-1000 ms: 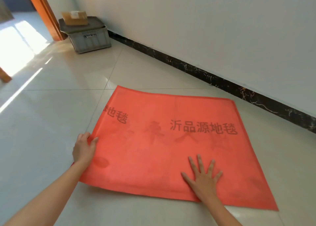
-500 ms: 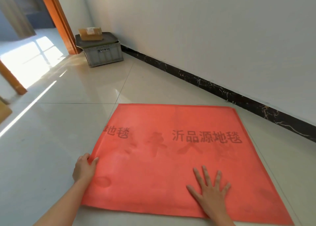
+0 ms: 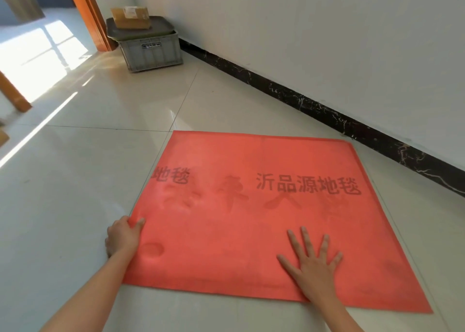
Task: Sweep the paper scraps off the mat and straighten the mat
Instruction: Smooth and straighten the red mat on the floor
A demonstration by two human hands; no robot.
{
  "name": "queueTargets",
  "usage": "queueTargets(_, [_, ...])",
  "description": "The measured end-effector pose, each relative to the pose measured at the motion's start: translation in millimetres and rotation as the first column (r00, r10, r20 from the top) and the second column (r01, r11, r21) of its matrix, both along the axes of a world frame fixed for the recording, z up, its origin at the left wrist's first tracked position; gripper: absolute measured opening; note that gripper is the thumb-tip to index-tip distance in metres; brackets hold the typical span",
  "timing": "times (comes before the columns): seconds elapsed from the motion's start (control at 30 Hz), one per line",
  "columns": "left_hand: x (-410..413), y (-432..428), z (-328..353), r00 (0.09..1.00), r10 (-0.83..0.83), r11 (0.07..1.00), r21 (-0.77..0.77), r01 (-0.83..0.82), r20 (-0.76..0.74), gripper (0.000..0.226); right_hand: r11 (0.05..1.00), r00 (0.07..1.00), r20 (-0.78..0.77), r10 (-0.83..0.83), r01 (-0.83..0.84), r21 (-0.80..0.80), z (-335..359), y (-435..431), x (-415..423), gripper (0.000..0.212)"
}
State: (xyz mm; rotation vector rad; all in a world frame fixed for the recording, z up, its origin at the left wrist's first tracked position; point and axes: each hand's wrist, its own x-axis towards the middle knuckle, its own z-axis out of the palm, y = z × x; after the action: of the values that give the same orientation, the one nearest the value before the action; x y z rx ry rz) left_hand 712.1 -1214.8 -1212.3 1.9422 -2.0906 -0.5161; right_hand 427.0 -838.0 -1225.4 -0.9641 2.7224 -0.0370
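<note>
**Mat clear of scraps, both hands squaring it on the floor**

Nearest the wearer, the right hand (image 3: pixel 313 266) lies flat on the red mat (image 3: pixel 251 218) close to its near edge, fingers spread wide and closed on nothing; the open palm looks meant to pin that side down so the sheet cannot slide or ripple. Further left, the left hand (image 3: pixel 123 236) has its grip curled round the mat's left edge near the near-left corner, thumb on top and fingers tucked under or against the rim, a hold suited to tugging or swinging that side.

The mat rests on the tiled floor (image 3: pixel 75 206), its left edge running close along a tile joint, which may serve as the line to square it to. No paper scraps show on its surface, so the sweeping seems done and straightening is the step in hand.

Beyond the far edge runs a dark skirting board (image 3: pixel 327 110) under the wall. In the far corner stands a grey crate (image 3: pixel 151 52) with a cardboard box (image 3: pixel 130 17) on top.
</note>
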Motion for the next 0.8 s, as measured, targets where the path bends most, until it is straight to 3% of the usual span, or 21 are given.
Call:
queueTargets(0.13, [-8,14,10,0.996,0.061,0.994,-0.093,-0.055,0.065,0.058,1.0,1.0,0.013,-0.008,0.008,-0.002,2,2,1,0.086])
queueTargets(0.23, [-12,36,12,0.972,-0.141,0.97,-0.172,0.174,0.187,0.06,0.999,0.999,0.046,-0.009,0.007,0.043,6,-1,1,0.085])
queueTargets(0.3, [-10,62,12,0.899,-0.339,0.937,0.02,0.348,0.278,0.057,0.997,0.997,0.081,0.001,-0.008,0.079,17,-2,0,0.086])
queueTargets(0.37, [3,78,14,0.858,-0.447,0.893,0.191,0.408,0.255,0.058,0.994,0.997,0.071,0.03,-0.037,0.1,31,-6,4,0.088])
queueTargets(0.4, [12,79,21,0.855,-0.473,0.878,0.199,0.436,0.212,0.059,0.994,0.997,0.044,0.071,-0.074,0.085,39,-14,8,0.089])
queueTargets(0.57, [62,36,71,0.905,-0.42,0.905,-0.034,0.423,0.066,0.058,0.935,0.935,-0.06,0.349,-0.351,-0.044,84,-120,38,0.087])
queueTargets(0.8, [90,51,30,0.922,-0.372,0.925,0.133,0.357,0.11,0.07,0.794,0.805,0.014,0.594,-0.583,-0.169,97,-253,145,0.074])
